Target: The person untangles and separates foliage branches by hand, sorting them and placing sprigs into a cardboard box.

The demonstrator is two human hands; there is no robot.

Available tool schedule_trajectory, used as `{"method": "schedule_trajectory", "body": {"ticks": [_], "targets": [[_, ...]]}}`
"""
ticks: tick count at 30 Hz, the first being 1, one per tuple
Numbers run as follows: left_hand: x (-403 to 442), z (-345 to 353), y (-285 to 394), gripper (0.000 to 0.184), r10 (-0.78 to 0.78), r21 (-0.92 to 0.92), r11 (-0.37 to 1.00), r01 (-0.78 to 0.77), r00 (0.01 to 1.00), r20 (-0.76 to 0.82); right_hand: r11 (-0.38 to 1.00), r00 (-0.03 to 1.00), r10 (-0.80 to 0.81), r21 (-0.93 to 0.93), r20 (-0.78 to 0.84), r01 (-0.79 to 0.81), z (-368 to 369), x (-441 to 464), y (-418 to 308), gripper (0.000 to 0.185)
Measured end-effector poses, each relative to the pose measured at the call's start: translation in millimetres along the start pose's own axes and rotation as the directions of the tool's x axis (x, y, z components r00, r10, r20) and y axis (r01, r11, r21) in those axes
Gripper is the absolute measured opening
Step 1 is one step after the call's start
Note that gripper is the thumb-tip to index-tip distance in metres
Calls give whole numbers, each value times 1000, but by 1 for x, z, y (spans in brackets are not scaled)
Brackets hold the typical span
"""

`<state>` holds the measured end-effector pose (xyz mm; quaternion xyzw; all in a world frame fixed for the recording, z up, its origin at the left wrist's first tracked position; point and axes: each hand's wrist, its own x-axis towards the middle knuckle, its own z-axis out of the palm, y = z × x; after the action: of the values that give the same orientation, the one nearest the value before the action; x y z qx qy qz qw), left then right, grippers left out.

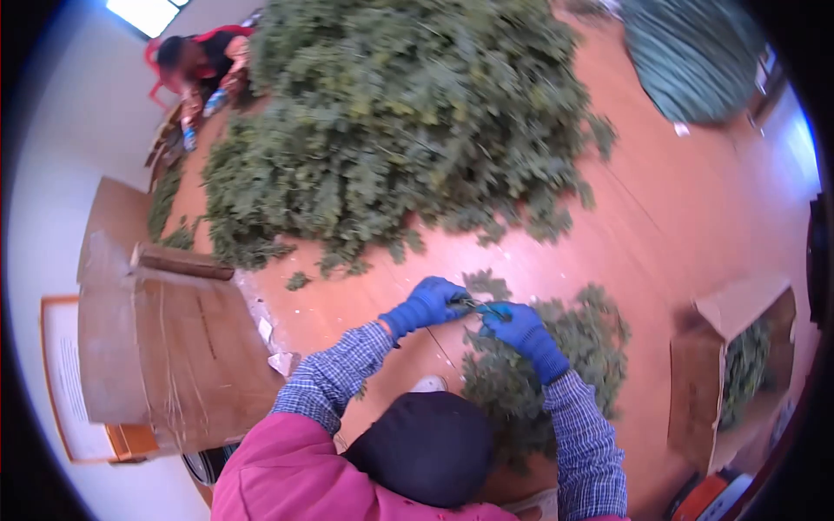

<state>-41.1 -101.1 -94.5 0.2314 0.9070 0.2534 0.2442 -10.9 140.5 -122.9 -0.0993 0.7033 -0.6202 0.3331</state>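
Observation:
My left hand point(432, 302), in a blue knitted glove, is closed round one end of a thin leafy stem point(476, 304). My right hand point(521, 334), gloved the same way, pinches the stem's other side; whether a wire or tie is there too is too small to tell. Below and beside my right hand lies a smaller heap of green leafy sprigs point(586, 347). Beyond both hands rises a large pile of the same greenery point(391, 130). A single small sprig point(298, 280) lies apart on the orange-brown floor point(339, 300).
A tall cardboard box point(200, 347) stands on the left, and an open box point(695, 391) with greenery inside is on the right. A green sack point(695, 61) lies at the far right. Another person point(204, 74) bends over at the far left. White scraps point(281, 363) litter the floor.

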Motion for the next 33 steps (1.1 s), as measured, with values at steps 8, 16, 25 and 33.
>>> {"method": "schedule_trajectory", "body": {"ticks": [8,16,25,33], "targets": [[-70,-108,14,119,190,135,980,-146,883,-430,532,804,-594,-746,9,401,-31,1,-149,102],[-50,-222,46,133,410,588,806,-67,779,-473,160,577,-796,-858,179,487,-20,53,-283,117],[-114,-297,0,133,23,71,996,52,621,-784,323,529,-848,-806,-14,496,-117,40,-295,110],[-207,-164,-142,114,-615,-631,755,177,525,-589,863,771,-370,-499,-519,78,-187,-38,-145,98]]}}
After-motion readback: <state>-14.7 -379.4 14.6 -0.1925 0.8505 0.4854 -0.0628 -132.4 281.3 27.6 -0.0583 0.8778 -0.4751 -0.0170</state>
